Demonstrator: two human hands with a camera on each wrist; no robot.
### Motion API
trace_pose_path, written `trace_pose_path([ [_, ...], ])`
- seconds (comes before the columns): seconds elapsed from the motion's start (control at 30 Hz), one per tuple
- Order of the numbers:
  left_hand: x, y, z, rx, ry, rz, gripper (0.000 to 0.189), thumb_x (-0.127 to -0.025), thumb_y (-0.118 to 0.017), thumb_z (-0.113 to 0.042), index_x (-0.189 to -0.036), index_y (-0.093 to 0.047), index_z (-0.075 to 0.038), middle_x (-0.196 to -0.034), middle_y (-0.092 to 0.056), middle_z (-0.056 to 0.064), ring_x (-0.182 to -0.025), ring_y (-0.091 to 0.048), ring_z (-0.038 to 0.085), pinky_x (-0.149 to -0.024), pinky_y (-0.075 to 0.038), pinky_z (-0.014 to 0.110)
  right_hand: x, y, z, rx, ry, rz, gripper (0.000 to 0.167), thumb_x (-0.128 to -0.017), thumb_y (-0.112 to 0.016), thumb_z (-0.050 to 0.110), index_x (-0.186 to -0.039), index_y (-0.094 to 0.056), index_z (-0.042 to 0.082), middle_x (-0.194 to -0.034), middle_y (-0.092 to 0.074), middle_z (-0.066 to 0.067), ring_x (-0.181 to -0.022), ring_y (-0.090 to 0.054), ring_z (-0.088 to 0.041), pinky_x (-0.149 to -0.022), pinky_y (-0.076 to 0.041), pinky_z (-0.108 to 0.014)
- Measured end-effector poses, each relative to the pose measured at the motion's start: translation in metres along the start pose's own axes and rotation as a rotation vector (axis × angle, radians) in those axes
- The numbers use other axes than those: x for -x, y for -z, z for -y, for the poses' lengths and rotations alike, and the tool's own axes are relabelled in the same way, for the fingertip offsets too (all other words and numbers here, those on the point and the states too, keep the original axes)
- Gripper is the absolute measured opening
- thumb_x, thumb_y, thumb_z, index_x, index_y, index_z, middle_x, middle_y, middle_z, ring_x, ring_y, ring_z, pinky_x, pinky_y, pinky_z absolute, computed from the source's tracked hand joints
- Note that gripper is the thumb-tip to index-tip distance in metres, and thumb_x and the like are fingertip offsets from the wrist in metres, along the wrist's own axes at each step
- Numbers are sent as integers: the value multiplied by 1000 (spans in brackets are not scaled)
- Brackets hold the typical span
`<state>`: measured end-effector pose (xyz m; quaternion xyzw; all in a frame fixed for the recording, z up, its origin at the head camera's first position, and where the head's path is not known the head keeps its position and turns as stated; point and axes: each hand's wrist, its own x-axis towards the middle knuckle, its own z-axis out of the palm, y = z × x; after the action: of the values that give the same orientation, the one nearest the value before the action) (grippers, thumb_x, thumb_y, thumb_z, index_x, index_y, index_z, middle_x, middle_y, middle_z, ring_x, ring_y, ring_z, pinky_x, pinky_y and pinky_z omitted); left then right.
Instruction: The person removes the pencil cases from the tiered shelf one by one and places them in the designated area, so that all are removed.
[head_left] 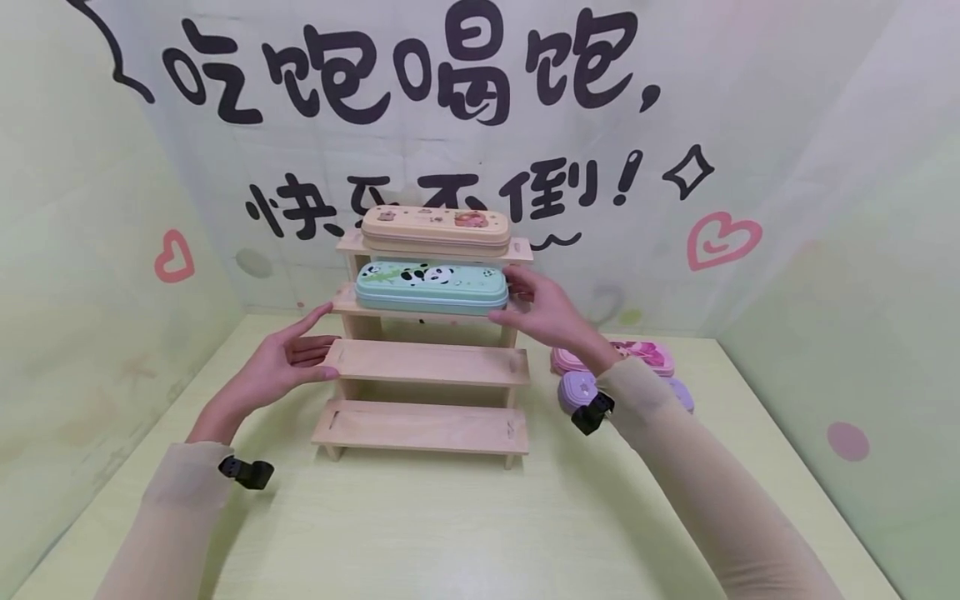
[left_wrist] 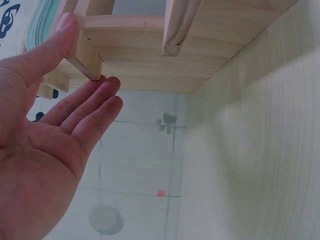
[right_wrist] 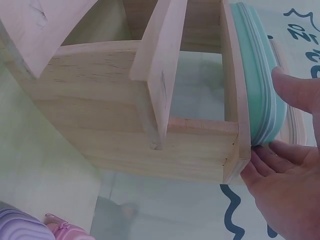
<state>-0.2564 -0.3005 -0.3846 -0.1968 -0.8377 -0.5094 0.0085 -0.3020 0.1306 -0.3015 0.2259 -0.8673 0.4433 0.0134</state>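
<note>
A mint-green pencil case (head_left: 431,287) with a panda print lies on the second-highest board of a wooden step rack (head_left: 427,362). My right hand (head_left: 543,308) holds the case's right end, thumb toward the front and fingers round the end. In the right wrist view, that thumb and those fingers (right_wrist: 270,162) meet the mint case (right_wrist: 257,75). At the rack's left side, my left hand (head_left: 281,367) has its fingers extended. The left wrist view shows its fingertips (left_wrist: 112,85) by the rack's wooden end (left_wrist: 90,62). A peach pencil case (head_left: 435,232) occupies the top board.
Pink (head_left: 652,357) and purple (head_left: 577,390) cases lie on the table (head_left: 405,533) right of the rack, partly hidden by my right arm. The rack's two lower boards are bare. A printed cloth wall (head_left: 420,150) stands close behind.
</note>
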Motion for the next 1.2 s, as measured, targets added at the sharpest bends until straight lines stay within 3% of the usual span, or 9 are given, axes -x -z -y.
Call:
trace_pose_path([
  [0.23,1,0,-2,12,-1,4,103,-89,-86,-8,-169,-26,-31,-148,-53,32,-133,-57,46,-97,-55,22,-2,-2,0,21,-5,-21,83,-90,-86,20,-158,-43,0,-145,-58,-19,-130,-56,-34,-115,-45,-47],
  [0.5,-1,1,0,-1,-4,2,103,-90,-86,-10,-169,-26,-32,-148,-53,32,-133,-56,46,-98,-54,24,-10,-1,6,9,15,-17,77,-90,-87,21,-153,-50,-1,-144,-59,-19,-126,-60,-33,-112,-49,-46],
  [0.73,-1,1,2,1,1,-2,103,-89,-87,-11,-169,-26,-34,-148,-53,32,-133,-57,46,-97,-55,22,-19,-4,10,-1,24,16,74,-89,-89,23,-151,-54,3,-128,-66,-12,-107,-63,-24,-96,-55,-36],
  [1.0,0,0,0,30,17,4,103,-89,-87,-9,-169,-27,-33,-148,-53,32,-133,-57,45,-96,-55,20,-14,-3,6,-64,12,5,68,-86,-91,17,-145,-61,2,-122,-69,-11,-103,-64,-23,-90,-56,-31],
  [1.2,0,0,0,26,16,-2,103,-89,-87,-7,-169,-27,-32,-148,-53,32,-133,-58,45,-96,-55,21,-7,3,4,-75,-25,20,73,-86,-91,19,-148,-58,2,-124,-67,-15,-105,-63,-28,-88,-55,-31],
])
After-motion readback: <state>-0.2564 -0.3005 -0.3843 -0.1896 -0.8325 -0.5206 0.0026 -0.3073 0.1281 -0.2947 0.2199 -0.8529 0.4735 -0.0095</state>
